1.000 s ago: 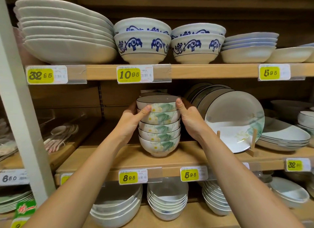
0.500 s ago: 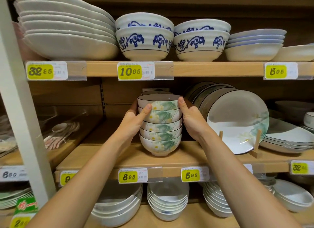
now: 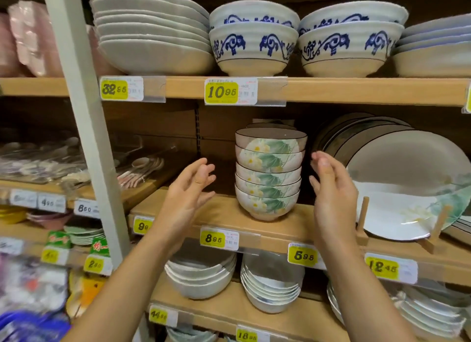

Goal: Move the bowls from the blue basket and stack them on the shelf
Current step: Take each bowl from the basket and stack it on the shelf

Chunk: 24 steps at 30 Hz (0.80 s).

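Observation:
A stack of several floral bowls (image 3: 269,174) with green leaves and dark rims stands on the middle wooden shelf (image 3: 224,220). More dark-rimmed bowls show behind it. My left hand (image 3: 187,196) hovers to the left of the stack, fingers relaxed, apart from the bowls. To the right of the stack, my right hand (image 3: 331,193) is also off the bowls, with fingers loosely spread. A blurred blue shape at the bottom left may be the blue basket (image 3: 33,325).
Large floral plates (image 3: 407,186) lean on a wooden stand just right of my right hand. Blue-patterned bowls (image 3: 254,38) sit on the shelf above. White bowls (image 3: 271,288) fill the shelf below. A grey upright post (image 3: 84,127) stands left.
Both hands have let go of the bowl stack and drawn back and apart. The stack stays on the shelf. The view has shifted to the left and closer.

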{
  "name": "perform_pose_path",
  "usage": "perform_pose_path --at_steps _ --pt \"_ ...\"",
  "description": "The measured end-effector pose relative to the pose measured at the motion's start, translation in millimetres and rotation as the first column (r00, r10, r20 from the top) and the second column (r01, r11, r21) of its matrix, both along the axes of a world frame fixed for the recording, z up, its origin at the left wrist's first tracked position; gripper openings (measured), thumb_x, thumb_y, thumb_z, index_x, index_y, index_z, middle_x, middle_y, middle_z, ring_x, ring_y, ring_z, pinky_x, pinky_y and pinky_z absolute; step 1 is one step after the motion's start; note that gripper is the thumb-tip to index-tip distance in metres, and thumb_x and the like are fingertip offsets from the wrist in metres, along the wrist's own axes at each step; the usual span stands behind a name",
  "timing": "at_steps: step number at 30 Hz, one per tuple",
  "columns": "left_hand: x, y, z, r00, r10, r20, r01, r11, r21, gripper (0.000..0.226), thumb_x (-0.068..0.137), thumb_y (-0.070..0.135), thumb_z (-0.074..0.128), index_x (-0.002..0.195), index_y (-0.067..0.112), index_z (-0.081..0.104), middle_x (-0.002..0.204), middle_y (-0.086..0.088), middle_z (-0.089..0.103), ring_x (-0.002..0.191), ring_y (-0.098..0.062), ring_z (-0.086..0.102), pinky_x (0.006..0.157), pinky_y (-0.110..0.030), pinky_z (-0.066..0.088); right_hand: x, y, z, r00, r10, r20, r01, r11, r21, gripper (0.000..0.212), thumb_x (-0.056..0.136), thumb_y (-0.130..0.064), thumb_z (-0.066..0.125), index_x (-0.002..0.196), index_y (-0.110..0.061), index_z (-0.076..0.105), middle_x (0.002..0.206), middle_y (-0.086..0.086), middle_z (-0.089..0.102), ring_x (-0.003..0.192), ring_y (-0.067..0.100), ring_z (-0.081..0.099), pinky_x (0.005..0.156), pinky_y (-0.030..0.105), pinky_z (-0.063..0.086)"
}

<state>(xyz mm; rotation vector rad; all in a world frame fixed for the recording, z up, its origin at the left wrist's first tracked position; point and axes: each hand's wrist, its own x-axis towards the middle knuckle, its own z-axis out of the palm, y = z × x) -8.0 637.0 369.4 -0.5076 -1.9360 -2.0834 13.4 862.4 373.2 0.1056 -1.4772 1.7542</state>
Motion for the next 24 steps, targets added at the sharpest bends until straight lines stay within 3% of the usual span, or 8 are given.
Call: perform_pose_path --at_steps 4,9,12,15,17,21,24 --pt "41 -24 -31 0.995 0.089 0.044 -0.093 0.991 0.097 0.047 0.086 0.052 0.048 0.119 0.02 0.06 0.117 -0.002 0.071 0.11 -0.017 0.067 0.088 -0.033 0.057 24 -21 -23 0.993 0.102 -0.054 -0.106 0.992 -0.072 0.024 0.088 -0.038 0.052 0.1 -0.029 0.071 0.104 -0.008 0.072 0.104 0.006 0.065 0.082 0.018 0.052" --pt "86 -63 -75 0.949 0.237 0.205 -0.266 0.956 0.124 0.037 0.097 0.039 0.043 0.106 0.012 0.066 0.103 -0.012 0.074 0.095 -0.025 0.072 0.081 -0.033 0.058 46 -75 -70 0.933 0.355 0.061 -0.343 0.926 -0.157 0.025 0.091 -0.022 0.051 0.079 -0.025 0.073 0.088 0.0 0.073 0.088 0.015 0.068 0.078 0.02 0.053" --pt "110 -98 -102 0.908 0.3 0.292 -0.345 0.931 0.117 0.038 0.094 0.039 0.044 0.103 0.009 0.066 0.099 -0.013 0.075 0.091 -0.025 0.072 0.081 -0.034 0.057 63 -114 -104 0.843 0.495 0.212 -0.465 0.868 -0.175 0.035 0.097 -0.013 0.049 0.077 -0.024 0.075 0.083 0.003 0.073 0.082 0.016 0.07 0.074 0.019 0.055" --pt "131 -140 -127 0.843 0.371 0.389 -0.44 0.892 0.102 0.035 0.102 0.029 0.04 0.101 0.007 0.067 0.097 -0.013 0.075 0.086 -0.021 0.072 0.076 -0.03 0.058 76 -158 -137 0.729 0.562 0.391 -0.537 0.823 -0.182 0.031 0.097 -0.01 0.048 0.079 -0.016 0.072 0.079 0.006 0.073 0.075 0.016 0.07 0.071 0.022 0.056" --pt "143 -169 -143 0.787 0.411 0.459 -0.505 0.858 0.098 0.031 0.102 0.022 0.041 0.097 0.007 0.067 0.094 -0.013 0.075 0.078 -0.017 0.072 0.067 -0.023 0.058 82 -192 -156 0.658 0.586 0.474 -0.571 0.798 -0.194 0.029 0.098 -0.006 0.048 0.08 -0.01 0.07 0.073 0.007 0.073 0.066 0.013 0.069 0.066 0.019 0.055" --pt "174 -232 -175 0.681 0.446 0.581 -0.577 0.815 0.052 0.026 0.099 0.014 0.044 0.094 0.005 0.067 0.09 -0.015 0.075 0.077 -0.022 0.069 0.07 -0.03 0.053 90 -262 -195 0.534 0.592 0.604 -0.616 0.761 -0.203 0.029 0.098 -0.002 0.047 0.076 -0.005 0.065 0.068 0.011 0.067 0.052 0.008 0.063 0.053 0.013 0.05" --pt "200 -281 -197 0.646 0.447 0.619 -0.59 0.806 0.034 0.024 0.099 0.011 0.046 0.091 0.006 0.068 0.085 -0.012 0.074 0.072 -0.021 0.067 0.065 -0.028 0.052 93 -312 -229 0.452 0.547 0.705 -0.637 0.751 -0.175 0.028 0.098 -0.003 0.048 0.075 -0.005 0.064 0.066 0.009 0.064 0.049 0.008 0.061 0.051 0.017 0.049"
